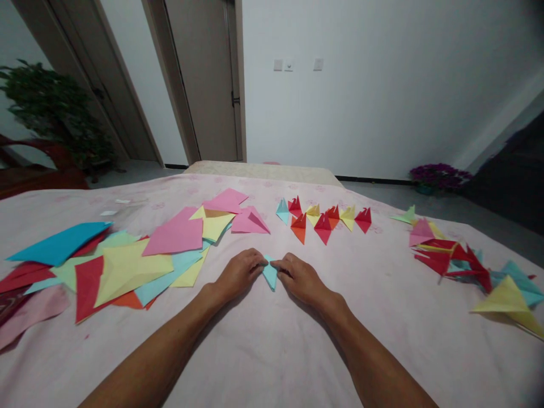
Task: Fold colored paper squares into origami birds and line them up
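Light-blue folded paper (271,276), small and kite-shaped, point toward the person; it's at the tabletop (263,357), on pinkish patterned cloth. Left hand (241,273) pinches its upper left corner, fingers curled in; right hand (300,275) pinches its upper right corner, same way. Beyond the folded paper, slightly right: small origami cranes (323,225) in red, orange, yellow and light blue, set close together. Left of the folded paper: overlapping colored paper sheets (134,269), some creased, pink ones farthest back. Well right of it: heap of larger folded paper pieces (471,266), red, yellow, blue, pink. Far beyond it: closed door (204,79).
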Tool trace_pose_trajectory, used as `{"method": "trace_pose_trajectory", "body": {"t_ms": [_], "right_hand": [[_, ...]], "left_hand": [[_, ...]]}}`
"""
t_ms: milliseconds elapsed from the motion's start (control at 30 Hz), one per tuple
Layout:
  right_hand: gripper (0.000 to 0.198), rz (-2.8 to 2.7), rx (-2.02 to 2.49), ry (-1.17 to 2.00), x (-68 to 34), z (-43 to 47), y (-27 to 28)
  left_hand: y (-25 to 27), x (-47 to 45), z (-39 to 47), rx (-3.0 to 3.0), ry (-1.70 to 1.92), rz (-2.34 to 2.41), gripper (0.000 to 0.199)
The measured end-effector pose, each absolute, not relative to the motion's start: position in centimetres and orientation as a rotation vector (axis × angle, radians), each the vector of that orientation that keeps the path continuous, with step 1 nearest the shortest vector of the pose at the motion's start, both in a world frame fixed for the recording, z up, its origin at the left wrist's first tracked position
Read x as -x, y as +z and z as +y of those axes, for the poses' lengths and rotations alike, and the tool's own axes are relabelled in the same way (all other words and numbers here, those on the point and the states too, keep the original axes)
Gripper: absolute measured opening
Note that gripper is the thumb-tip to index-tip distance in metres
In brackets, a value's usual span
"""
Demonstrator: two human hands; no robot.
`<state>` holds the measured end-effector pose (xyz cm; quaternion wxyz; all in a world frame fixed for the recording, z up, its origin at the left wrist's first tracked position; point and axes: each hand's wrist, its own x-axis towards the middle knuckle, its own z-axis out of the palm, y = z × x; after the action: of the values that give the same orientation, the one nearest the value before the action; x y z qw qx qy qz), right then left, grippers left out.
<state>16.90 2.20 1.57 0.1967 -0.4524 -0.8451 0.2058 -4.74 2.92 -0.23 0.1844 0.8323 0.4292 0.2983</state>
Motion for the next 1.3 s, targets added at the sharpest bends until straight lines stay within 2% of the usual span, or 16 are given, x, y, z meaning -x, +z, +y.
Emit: {"method": "trace_pose_trajectory", "body": {"t_ms": [133, 467, 633, 833, 1300], "right_hand": [[0.034, -2.382, 1.209, 0.652, -17.2, 3.1, 1.9], [0.034, -2.341, 0.982, 0.978, -18.1, 5.8, 1.9], [0.033, -2.345, 1.017, 0.971, -17.9, 5.6, 2.0], [0.036, -2.360, 1.148, 0.735, -17.6, 5.1, 1.6], [0.031, -2.271, 1.087, 0.908, -17.9, 6.1, 1.0]], "left_hand": [[-0.4, 6.1, 2.8, -2.311, 0.823, 1.123, 0.026], [-0.7, 5.4, 3.1, -2.258, 0.905, 1.219, 0.020], [-0.7, 5.4, 3.1, -2.228, 0.918, 1.187, 0.022], [-0.5, 5.6, 3.3, -2.185, 0.890, 1.160, 0.020], [-0.5, 5.5, 3.5, -2.212, 0.884, 1.200, 0.020]]}}
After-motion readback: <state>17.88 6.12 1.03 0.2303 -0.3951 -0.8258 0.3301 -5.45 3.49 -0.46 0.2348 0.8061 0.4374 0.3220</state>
